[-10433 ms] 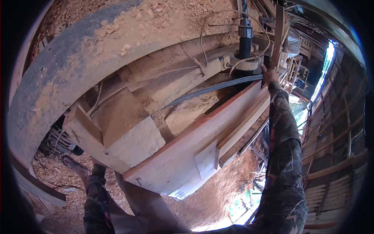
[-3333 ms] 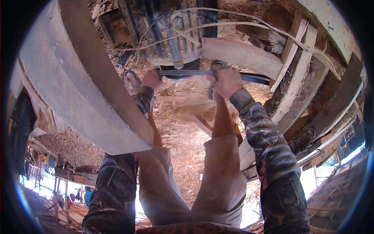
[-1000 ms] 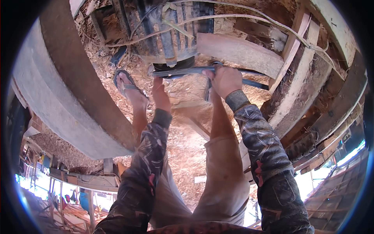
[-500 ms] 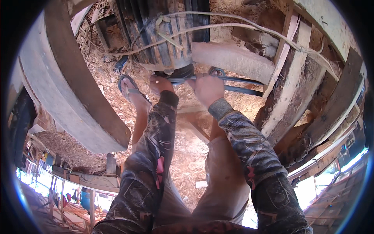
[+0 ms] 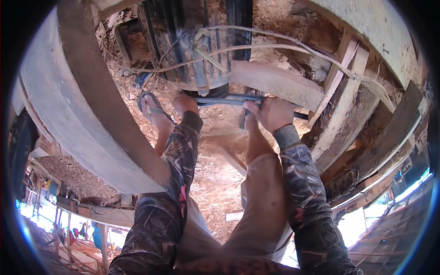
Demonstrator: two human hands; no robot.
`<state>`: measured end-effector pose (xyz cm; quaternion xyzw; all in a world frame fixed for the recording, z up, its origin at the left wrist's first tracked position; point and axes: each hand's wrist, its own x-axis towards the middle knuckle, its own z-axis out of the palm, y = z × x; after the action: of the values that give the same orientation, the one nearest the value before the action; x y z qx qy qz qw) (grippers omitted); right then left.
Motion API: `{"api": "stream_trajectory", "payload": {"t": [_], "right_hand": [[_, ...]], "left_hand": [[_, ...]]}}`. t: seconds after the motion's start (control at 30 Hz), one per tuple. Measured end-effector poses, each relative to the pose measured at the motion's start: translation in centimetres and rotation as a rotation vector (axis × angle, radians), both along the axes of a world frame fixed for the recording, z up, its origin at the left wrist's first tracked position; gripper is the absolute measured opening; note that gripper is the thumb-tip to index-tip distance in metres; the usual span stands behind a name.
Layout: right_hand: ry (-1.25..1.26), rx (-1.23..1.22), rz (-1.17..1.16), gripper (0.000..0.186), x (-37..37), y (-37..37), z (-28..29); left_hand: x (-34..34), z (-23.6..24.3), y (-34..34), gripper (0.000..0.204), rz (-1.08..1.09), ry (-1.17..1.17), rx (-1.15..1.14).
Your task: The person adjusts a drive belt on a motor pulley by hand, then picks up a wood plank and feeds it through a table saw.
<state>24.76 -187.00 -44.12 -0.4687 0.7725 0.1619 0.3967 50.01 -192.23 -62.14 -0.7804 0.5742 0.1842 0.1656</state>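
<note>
A dark ribbed electric motor (image 5: pixel 197 41) tied with pale cords sits ahead of me. A blue-grey drive belt (image 5: pixel 229 99) runs from under it to the right. My left hand (image 5: pixel 185 103) is closed around the belt at the motor's lower end. My right hand (image 5: pixel 271 112) grips the same belt further right, below a thick pale timber block (image 5: pixel 275 82). Both arms wear dark patterned sleeves. My left foot in a sandal (image 5: pixel 151 110) rests on sawdust beside the left hand.
A big curved grey wheel rim (image 5: pixel 78 114) sweeps down the left side. Rough wooden beams and planks (image 5: pixel 362 114) stand on the right. Sawdust (image 5: pixel 215 174) covers the ground between my legs. Cords (image 5: pixel 275 46) stretch from the motor toward the right.
My left hand moved up from beside the sandal to the belt at the motor. My right hand shifted slightly right along the belt. The view has tilted closer to the motor.
</note>
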Motion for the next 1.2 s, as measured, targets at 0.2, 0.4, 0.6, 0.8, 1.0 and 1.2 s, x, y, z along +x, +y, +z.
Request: {"api": "stream_trajectory", "payload": {"t": [0.2,0.4,0.6,0.8,1.0,1.2], "right_hand": [[0.003,-0.008,-0.020,0.055,1.8,-0.4,-1.1],[-0.007,0.022,-0.122,0.056,1.8,-0.2,-1.3],[-0.035,-0.100,-0.134,0.054,2.9,-1.7,-0.5],[0.022,0.032,-0.160,0.055,2.4,-0.8,-0.9],[-0.052,-0.111,-0.125,0.057,4.3,-4.1,-0.3],[-0.036,0.030,-0.139,0.061,2.0,-2.0,-0.4]], "left_hand": [[3.0,-2.5,-0.7,0.016,0.071,0.156,0.032],[2.9,-2.8,-1.0,0.021,-0.304,0.099,0.142],[7.3,-5.8,-0.6,0.019,-0.162,0.244,-0.006],[2.9,-4.5,-0.3,0.033,0.917,0.802,0.089],[15.5,-11.9,-1.1,0.033,0.261,0.694,-0.003],[9.3,-8.2,-1.0,0.027,0.176,0.509,0.130]]}}
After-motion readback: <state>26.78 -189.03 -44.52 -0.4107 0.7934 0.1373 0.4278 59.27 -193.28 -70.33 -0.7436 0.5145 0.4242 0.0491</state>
